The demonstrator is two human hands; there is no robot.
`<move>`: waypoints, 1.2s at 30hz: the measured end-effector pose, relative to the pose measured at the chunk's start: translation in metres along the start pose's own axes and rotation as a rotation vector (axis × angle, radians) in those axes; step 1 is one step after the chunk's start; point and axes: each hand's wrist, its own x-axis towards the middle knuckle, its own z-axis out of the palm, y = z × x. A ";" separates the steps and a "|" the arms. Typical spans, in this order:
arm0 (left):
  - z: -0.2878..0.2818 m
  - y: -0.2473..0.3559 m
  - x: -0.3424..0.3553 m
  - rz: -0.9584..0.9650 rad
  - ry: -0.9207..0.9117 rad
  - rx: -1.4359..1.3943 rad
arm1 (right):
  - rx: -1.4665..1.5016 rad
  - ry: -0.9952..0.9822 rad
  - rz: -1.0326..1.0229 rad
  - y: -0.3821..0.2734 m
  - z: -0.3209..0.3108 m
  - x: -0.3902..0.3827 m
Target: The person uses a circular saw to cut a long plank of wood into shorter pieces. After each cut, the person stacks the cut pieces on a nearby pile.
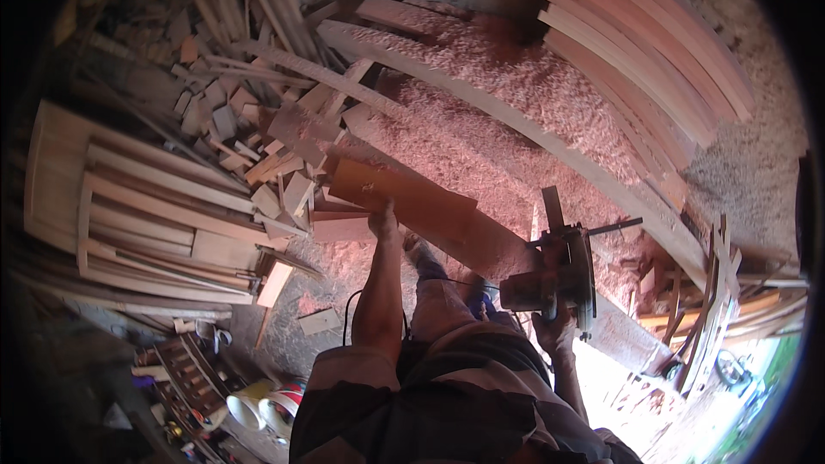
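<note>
Head view, as I see it: left hand (383, 225) pressed on a long reddish plank (430, 206); right hand (554, 332) gripping a circular saw (559, 275) set on that plank. Sawdust floor (481, 112), curved wooden slats (653, 51) stacked upper right, offcut pile (232, 120) left.

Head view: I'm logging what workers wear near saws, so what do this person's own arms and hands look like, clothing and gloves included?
Both forearms are bare, with no long sleeves in sight. The left hand and right hand wear no gloves, and no watch or bands show. The shirt has wide dark and light stripes, and its short sleeves end above the elbows.
</note>
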 end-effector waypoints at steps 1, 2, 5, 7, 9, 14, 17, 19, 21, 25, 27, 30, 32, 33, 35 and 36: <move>0.001 0.003 0.002 -0.023 -0.005 0.078 | -0.013 0.001 -0.028 0.000 0.000 -0.001; 0.003 0.006 0.003 -0.005 0.007 0.137 | -0.038 0.015 -0.067 0.000 -0.001 -0.001; 0.010 0.019 -0.003 0.515 0.004 0.097 | -0.038 -0.009 -0.030 0.002 -0.002 -0.001; 0.020 0.039 -0.003 0.491 0.139 0.367 | -0.006 -0.003 -0.077 0.004 -0.002 0.001; 0.025 0.059 -0.006 0.411 0.209 0.598 | -0.001 -0.022 -0.003 0.008 -0.004 0.002; 0.036 0.067 -0.028 0.533 0.259 0.670 | 0.002 -0.013 -0.038 0.016 -0.004 0.003; 0.043 0.022 -0.055 0.813 0.167 0.384 | 0.010 0.042 -0.123 0.019 -0.004 0.005; 0.044 -0.004 -0.071 0.664 -0.018 0.134 | 0.019 0.006 -0.105 0.019 -0.005 0.006; 0.043 -0.013 -0.074 0.670 -0.021 0.148 | 0.028 -0.004 -0.105 0.018 -0.004 0.008; 0.046 0.007 -0.054 0.513 0.050 0.259 | 0.033 0.044 -0.164 0.012 -0.004 0.010; 0.056 0.029 -0.029 0.613 0.080 0.195 | -0.013 0.066 -0.220 0.008 -0.005 0.012; 0.065 0.038 -0.006 0.652 0.117 0.212 | -0.041 0.035 -0.109 0.004 -0.010 0.014; 0.067 0.039 0.004 0.682 0.140 0.239 | -0.025 0.063 -0.129 0.001 -0.011 0.015; 0.067 0.037 0.006 0.681 0.146 0.249 | -0.029 0.074 -0.129 0.000 -0.013 0.016; 0.066 0.035 0.009 0.668 0.111 0.225 | -0.091 0.157 -0.242 -0.006 -0.014 0.021; 0.066 0.037 0.012 0.647 0.065 0.198 | -0.119 0.129 -0.215 -0.009 -0.020 0.025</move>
